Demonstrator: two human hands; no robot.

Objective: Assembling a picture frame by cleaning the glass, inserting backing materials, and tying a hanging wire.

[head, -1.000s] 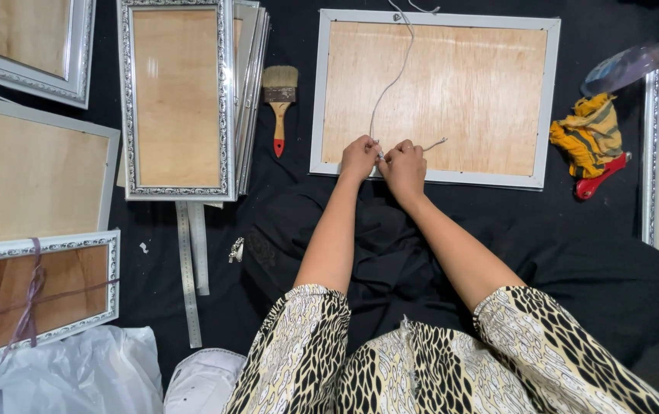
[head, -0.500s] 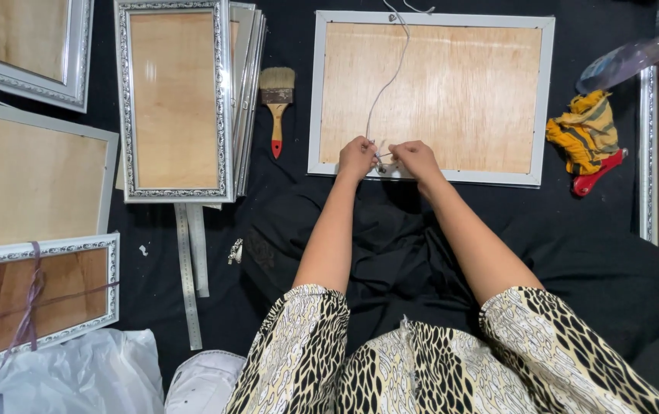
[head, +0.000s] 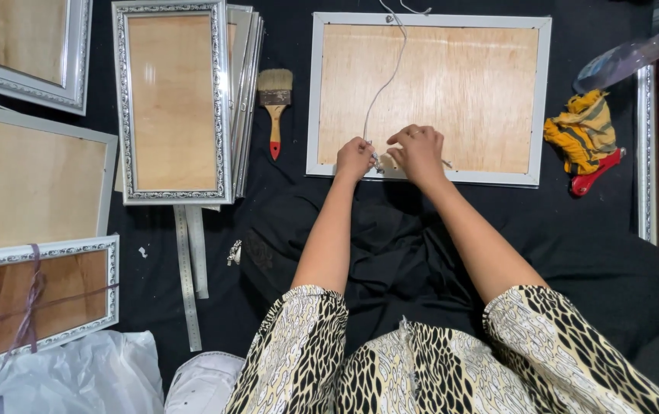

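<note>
One white-edged frame with a bare plywood back is worked; its single string is pinched shut by the left hand, the right hand half-curled beside it.

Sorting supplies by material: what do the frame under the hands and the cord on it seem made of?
Frame: backing looks like bare plywood, with visible grain and a matte tan face; the rim seems pale painted moulding. Cord: thin, whitish, limp, probably string, possibly wire.
</note>
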